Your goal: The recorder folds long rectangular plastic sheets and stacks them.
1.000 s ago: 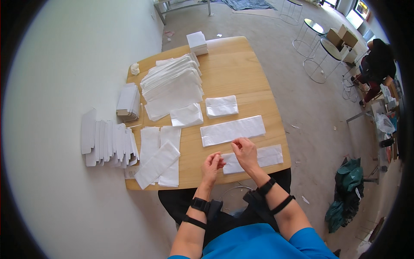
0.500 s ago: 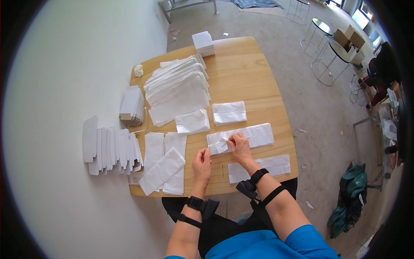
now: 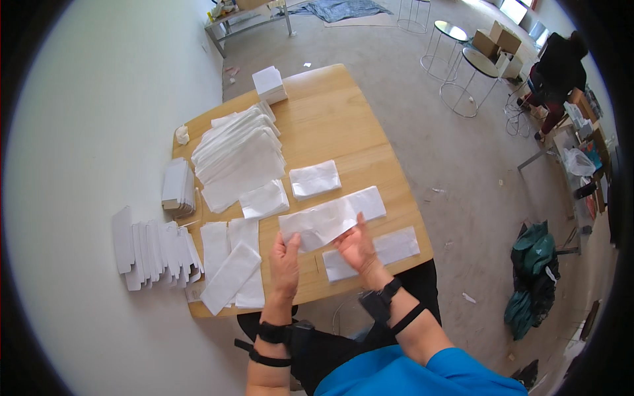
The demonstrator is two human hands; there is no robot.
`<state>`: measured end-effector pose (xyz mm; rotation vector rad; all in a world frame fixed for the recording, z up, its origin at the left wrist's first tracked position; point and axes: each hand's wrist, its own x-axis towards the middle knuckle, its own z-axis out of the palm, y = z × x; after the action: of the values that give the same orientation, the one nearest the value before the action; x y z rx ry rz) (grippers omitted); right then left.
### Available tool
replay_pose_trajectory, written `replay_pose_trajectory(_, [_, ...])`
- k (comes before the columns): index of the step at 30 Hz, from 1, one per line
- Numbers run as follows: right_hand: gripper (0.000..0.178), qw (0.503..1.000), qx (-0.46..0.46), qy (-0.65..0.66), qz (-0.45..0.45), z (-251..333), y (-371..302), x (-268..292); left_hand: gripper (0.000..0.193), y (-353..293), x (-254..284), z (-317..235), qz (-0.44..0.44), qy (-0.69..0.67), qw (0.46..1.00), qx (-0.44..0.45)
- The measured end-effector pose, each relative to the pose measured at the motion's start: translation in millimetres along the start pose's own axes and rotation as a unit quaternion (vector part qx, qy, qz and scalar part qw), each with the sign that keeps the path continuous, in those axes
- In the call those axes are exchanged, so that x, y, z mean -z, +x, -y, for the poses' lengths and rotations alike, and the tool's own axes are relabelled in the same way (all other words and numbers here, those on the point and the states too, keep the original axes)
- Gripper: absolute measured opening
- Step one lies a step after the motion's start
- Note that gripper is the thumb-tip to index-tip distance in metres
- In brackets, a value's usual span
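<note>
A long, flat, paper-like white sheet (image 3: 316, 224) is raised at a slant above the table's near part. My left hand (image 3: 284, 263) pinches its near left corner, thumb on top. At its lower right edge, my right hand (image 3: 357, 247) is turned partly palm up, with the thumb near the edge and fingertips tucked beneath. Behind the sheet, the right end of a white strip stack (image 3: 371, 202) shows; the rest is covered. Another white strip (image 3: 396, 249) lies flat to the right of my right hand. Two short folded white piles, a left one (image 3: 265, 199) and a right one (image 3: 315, 179), lie beyond.
Overlapping white sheets (image 3: 238, 155) spread over the wooden table's (image 3: 330, 112) far left. White boxes (image 3: 269, 84) stand at the back. Flattened white cartons (image 3: 155, 254) line the wall side. Stools (image 3: 480, 63), a dark green bag (image 3: 533, 264) and a person (image 3: 558, 69) are off right.
The sheet has come up off the stack, now held by both hands. My right hand has turned from a downward pinch to palm up. The whole view has shifted.
</note>
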<state>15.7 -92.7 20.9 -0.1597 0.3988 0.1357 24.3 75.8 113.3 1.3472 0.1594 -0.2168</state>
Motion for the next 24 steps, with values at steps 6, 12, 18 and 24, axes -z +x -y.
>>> replay_pose_trajectory(6, [0.03, 0.953, 0.055, -0.288, -0.077, 53.3, -43.5, 17.7, 0.02, -45.6, 55.5, -15.8, -0.006, -0.028, 0.997, 0.077])
replay_pose_trajectory(12, [0.024, 0.71, 0.143, -0.678, -0.128, 47.0, -95.7, 41.0, 0.021, -66.4, 91.5, 49.1, -0.077, 0.134, 0.981, 0.116])
replay_pose_trajectory(18, [0.025, 0.622, 0.222, -0.732, -0.168, 40.4, -88.4, 32.0, 0.019, -62.0, 93.3, 72.1, -0.102, 0.139, 0.978, 0.114])
replay_pose_trajectory(24, [0.028, 0.575, 0.237, -0.764, -0.173, 38.9, -69.5, 38.6, 0.023, -46.8, 107.0, 102.7, -0.121, 0.217, 0.967, 0.063])
